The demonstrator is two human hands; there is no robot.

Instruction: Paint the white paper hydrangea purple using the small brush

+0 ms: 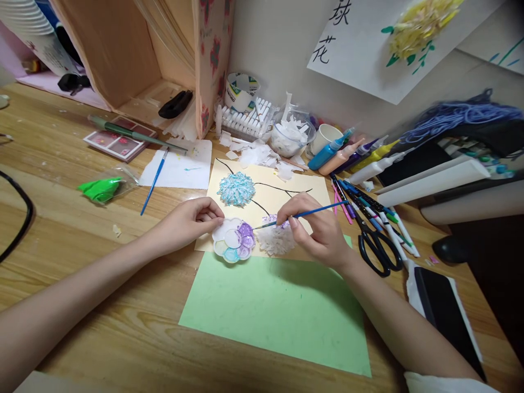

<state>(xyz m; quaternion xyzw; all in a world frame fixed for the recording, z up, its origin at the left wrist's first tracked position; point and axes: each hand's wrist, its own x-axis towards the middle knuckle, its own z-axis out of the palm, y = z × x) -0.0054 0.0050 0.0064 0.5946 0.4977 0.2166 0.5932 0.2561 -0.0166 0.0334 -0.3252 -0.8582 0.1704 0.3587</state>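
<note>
My left hand pinches the upper left rim of a flower-shaped paint palette with purple, blue and pale paint in its wells. Between the fingers of my right hand is a blue-handled paintbrush, its tip close to the palette's purple well. Under that hand lies a white paper pompom flower with some purple on its upper edge, partly hidden by my fingers. A blue-and-white pompom flower sits higher on the cream paper, where thin black stems are drawn. Green paper lies below.
Black scissors and several pens lie at right, near paint bottles. Paper scraps and a plastic cup of scraps are behind. Another brush and a green clay packet lie at left. A phone-like black slab is front right.
</note>
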